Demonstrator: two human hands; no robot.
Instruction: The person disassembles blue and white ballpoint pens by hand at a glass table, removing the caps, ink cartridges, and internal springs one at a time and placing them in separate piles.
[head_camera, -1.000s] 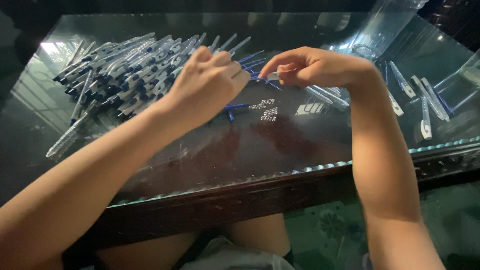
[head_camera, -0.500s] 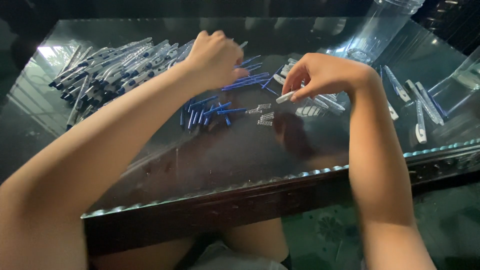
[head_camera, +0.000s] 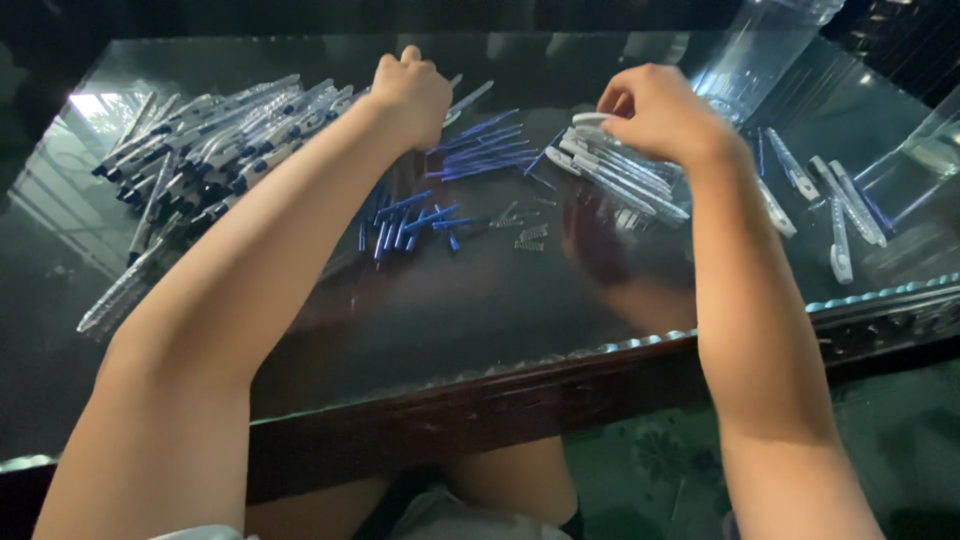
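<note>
My left hand (head_camera: 410, 95) is closed in a fist at the far side of the glass table (head_camera: 480, 310), beside a big pile of blue-and-clear pens (head_camera: 200, 150). A slim pen (head_camera: 470, 97) sticks out of the fist to the right. My right hand (head_camera: 660, 115) hovers over a row of clear pen barrels (head_camera: 620, 180), its fingertips pinched on one white barrel (head_camera: 590, 119). Between the hands lie long blue refills (head_camera: 485, 145). Nearer to me are short blue pieces (head_camera: 405, 225) and small metal springs (head_camera: 525, 237).
A clear plastic container (head_camera: 750, 55) stands at the back right and another clear box (head_camera: 930, 150) at the right edge. Loose white and blue pen parts (head_camera: 840, 215) lie on the right. The table has a dark wooden front rim (head_camera: 500, 400); my knees show below it.
Both hands have reached farther across the table. The left went back toward the pen pile, uncovering the blue pieces and springs. The right moved over the clear barrels.
</note>
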